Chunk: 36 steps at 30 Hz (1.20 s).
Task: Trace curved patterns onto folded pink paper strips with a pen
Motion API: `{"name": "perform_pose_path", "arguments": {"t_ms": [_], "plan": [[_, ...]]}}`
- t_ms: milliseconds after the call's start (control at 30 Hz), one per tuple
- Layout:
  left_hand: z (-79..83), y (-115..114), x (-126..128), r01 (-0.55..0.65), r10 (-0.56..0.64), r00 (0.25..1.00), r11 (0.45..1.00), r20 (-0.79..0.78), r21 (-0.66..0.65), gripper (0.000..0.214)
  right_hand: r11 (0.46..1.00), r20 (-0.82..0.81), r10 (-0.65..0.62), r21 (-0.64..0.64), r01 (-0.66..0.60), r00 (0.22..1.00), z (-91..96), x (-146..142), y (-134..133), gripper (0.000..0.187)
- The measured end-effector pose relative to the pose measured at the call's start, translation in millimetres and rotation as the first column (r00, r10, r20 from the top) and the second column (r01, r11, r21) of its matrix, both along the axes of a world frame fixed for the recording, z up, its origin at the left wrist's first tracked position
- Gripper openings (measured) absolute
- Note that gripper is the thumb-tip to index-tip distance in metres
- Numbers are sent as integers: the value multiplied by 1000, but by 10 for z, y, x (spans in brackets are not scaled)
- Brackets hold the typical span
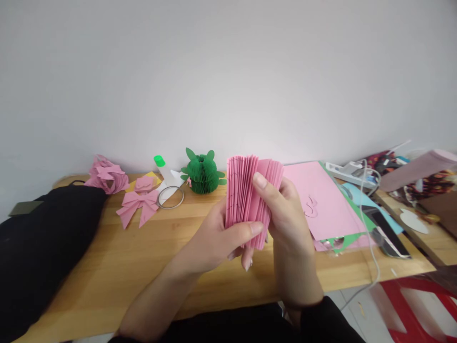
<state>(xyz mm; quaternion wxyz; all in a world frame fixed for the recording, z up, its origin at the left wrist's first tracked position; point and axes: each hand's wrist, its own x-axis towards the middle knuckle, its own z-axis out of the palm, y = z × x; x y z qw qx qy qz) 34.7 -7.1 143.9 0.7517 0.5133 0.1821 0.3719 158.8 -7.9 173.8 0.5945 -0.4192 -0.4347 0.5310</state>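
A thick stack of accordion-folded pink paper (237,190) is held up above the table, its pleats fanned slightly apart at the top. My left hand (217,238) grips its lower left side, the thumb lying across the front. On the right side, my right hand (285,209) is closed round the paper with the thumb pressed on the front pleats. Dark pencil-like marks run down the left pleats. Behind the paper, to the left, stands a green pleated-paper figure (202,174) with round ears and small limbs.
Left on the wooden table (150,257) lie a black bag (53,238), pink paper bows (138,205), a glue stick (162,166) and a metal ring (170,197). At right are pink sheets (321,190), a phone-like dark object (385,233), a white cable (373,257) and a power strip (352,174).
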Motion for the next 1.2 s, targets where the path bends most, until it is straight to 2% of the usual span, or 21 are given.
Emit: {"name": "perform_pose_path", "arguments": {"t_ms": [267, 500, 767, 1000, 1200], "plan": [[16, 16, -18, 46, -46, 998, 999, 39, -4, 26, 1000, 28, 9, 5, -9, 1000, -21, 23, 25, 38], [37, 3, 5, -9, 9, 1000, 999, -10, -50, 17, 1000, 34, 13, -15, -13, 999, 11, 10, 2, 35], [2, 6, -6, 27, -27, 999, 1000, -29, -11, 19, 1000, 28, 8, 18, -8, 1000, -13, 9, 15, 38], [16, -1, 1, 11, -11, 999, 1000, -48, -6, 19, 999, 22, 0, 40, -1, 1000, -27, 18, 28, 41], [10, 2, 3, 3, -2, 999, 1000, -40, 12, 16, 1000, 37, 16, 9, -17, 999, -14, 7, 14, 43]]}}
